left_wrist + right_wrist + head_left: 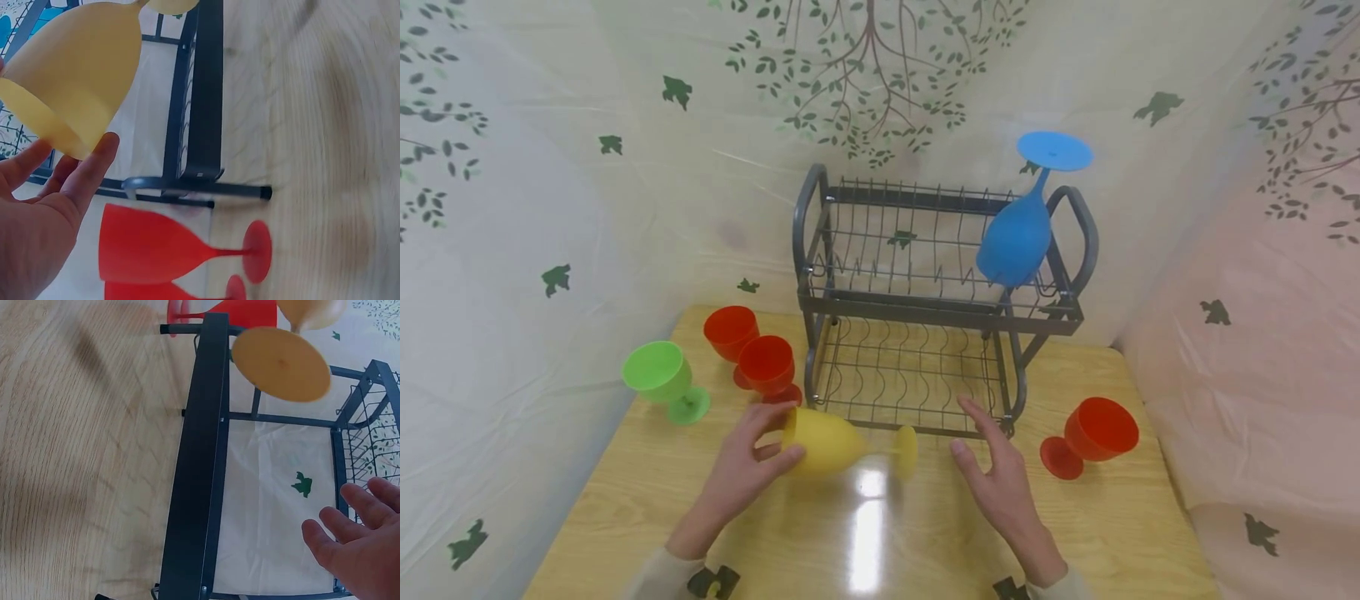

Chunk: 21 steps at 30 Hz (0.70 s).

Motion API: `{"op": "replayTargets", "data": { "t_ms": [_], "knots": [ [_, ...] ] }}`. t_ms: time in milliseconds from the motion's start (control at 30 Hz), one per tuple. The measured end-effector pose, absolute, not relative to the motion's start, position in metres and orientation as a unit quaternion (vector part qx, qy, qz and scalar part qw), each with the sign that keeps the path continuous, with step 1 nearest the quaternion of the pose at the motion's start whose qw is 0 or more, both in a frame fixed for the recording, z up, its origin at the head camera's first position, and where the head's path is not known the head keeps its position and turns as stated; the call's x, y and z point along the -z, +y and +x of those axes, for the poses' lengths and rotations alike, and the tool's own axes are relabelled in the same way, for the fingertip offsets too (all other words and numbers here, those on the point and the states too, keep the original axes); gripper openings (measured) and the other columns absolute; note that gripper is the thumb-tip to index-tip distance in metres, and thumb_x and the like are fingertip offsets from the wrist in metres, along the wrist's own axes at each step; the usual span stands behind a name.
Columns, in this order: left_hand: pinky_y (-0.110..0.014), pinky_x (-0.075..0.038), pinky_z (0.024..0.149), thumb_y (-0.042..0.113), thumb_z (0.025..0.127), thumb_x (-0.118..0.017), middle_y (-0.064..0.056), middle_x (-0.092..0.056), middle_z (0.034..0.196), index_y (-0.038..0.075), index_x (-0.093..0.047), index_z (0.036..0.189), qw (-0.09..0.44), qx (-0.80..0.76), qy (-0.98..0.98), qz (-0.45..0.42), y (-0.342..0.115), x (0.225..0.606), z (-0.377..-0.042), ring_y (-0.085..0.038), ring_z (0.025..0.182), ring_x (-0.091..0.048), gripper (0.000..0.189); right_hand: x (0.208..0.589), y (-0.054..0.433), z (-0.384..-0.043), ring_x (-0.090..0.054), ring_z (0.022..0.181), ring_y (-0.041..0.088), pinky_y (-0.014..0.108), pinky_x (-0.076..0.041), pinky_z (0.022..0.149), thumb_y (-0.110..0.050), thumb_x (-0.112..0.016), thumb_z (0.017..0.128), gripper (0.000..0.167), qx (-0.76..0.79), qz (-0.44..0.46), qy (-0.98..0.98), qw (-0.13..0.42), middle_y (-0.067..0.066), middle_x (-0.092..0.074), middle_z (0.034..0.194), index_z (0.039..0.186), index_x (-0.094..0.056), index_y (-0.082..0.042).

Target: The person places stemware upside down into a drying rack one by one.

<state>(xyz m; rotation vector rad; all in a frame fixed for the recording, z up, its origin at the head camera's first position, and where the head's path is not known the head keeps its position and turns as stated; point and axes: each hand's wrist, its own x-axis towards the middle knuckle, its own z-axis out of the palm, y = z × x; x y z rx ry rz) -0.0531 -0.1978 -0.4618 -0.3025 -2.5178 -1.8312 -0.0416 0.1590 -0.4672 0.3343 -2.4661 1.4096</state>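
My left hand [747,454] grips a yellow plastic goblet [823,442] by its rim end, thumb on the near side and fingers on the far side. The goblet lies sideways in the air, its round foot pointing right toward my other hand. In the left wrist view the fingertips [107,145] press at the goblet's rim. My right hand [1000,487] holds nothing, its fingers spread in front of the dish rack's right part. The black two-tier dish rack [925,312] stands just beyond both hands. A blue goblet [1015,242] rests upside down, leaning, on its upper tier at the right.
Two red goblets [767,364] stand at the rack's left side, with a green goblet [657,372] farther left. Another red goblet [1101,429] stands right of the rack. Behind the wooden table [625,517] hangs a leaf-patterned cloth [715,208].
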Motion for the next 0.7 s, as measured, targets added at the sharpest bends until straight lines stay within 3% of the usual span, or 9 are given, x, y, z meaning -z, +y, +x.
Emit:
{"op": "replayTargets", "data": {
  "t_ms": [233, 367, 500, 600, 700],
  "knots": [
    [-0.031, -0.059, 0.091, 0.003, 0.091, -0.075, -0.017, -0.053, 0.136, -0.002, -0.054, 0.142, 0.013, 0.635, -0.764, -0.109, -0.184, 0.466, -0.053, -0.023, 0.122, -0.060, 0.055, 0.467, 0.161, -0.041, -0.047, 0.142, 0.030, 0.014, -0.035, 0.110, -0.009, -0.066, 0.099, 0.056, -0.501, 0.112, -0.846, 0.143, 0.008, -0.051, 0.156, 0.152, -0.052, -0.014],
    [-0.028, -0.058, 0.092, 0.003, 0.093, -0.074, -0.017, -0.054, 0.137, 0.001, -0.054, 0.142, 0.008, 0.650, -0.753, -0.104, -0.176, 0.467, -0.053, -0.033, 0.126, -0.058, 0.053, 0.467, 0.164, -0.040, -0.050, 0.140, 0.029, 0.037, -0.042, 0.112, -0.010, -0.065, 0.100, 0.054, -0.506, 0.097, -0.846, 0.135, 0.003, -0.051, 0.156, 0.152, -0.052, -0.015],
    [-0.027, -0.057, 0.092, 0.004, 0.094, -0.072, -0.017, -0.054, 0.140, 0.001, -0.053, 0.143, 0.003, 0.660, -0.746, -0.089, -0.170, 0.467, -0.052, -0.043, 0.131, -0.054, 0.053, 0.468, 0.167, -0.038, -0.051, 0.139, 0.033, 0.061, -0.041, 0.110, -0.011, -0.064, 0.101, 0.055, -0.519, 0.085, -0.842, 0.122, -0.002, -0.050, 0.157, 0.153, -0.051, -0.022],
    [-0.027, -0.057, 0.091, 0.005, 0.094, -0.071, -0.017, -0.053, 0.142, -0.001, -0.052, 0.144, -0.002, 0.668, -0.741, -0.075, -0.166, 0.467, -0.051, -0.043, 0.133, -0.052, 0.054, 0.469, 0.169, -0.038, -0.050, 0.140, 0.031, 0.061, -0.040, 0.112, -0.012, -0.064, 0.102, 0.054, -0.522, 0.078, -0.842, 0.113, -0.003, -0.050, 0.157, 0.153, -0.050, -0.022],
    [-0.027, -0.057, 0.091, 0.007, 0.095, -0.070, -0.017, -0.053, 0.143, -0.001, -0.051, 0.145, -0.006, 0.675, -0.735, -0.064, -0.163, 0.466, -0.050, -0.042, 0.135, -0.051, 0.054, 0.469, 0.170, -0.037, -0.048, 0.142, 0.025, 0.046, -0.039, 0.115, -0.014, -0.063, 0.103, 0.053, -0.521, 0.071, -0.844, 0.103, -0.004, -0.050, 0.157, 0.154, -0.049, -0.022]
  ]
}}
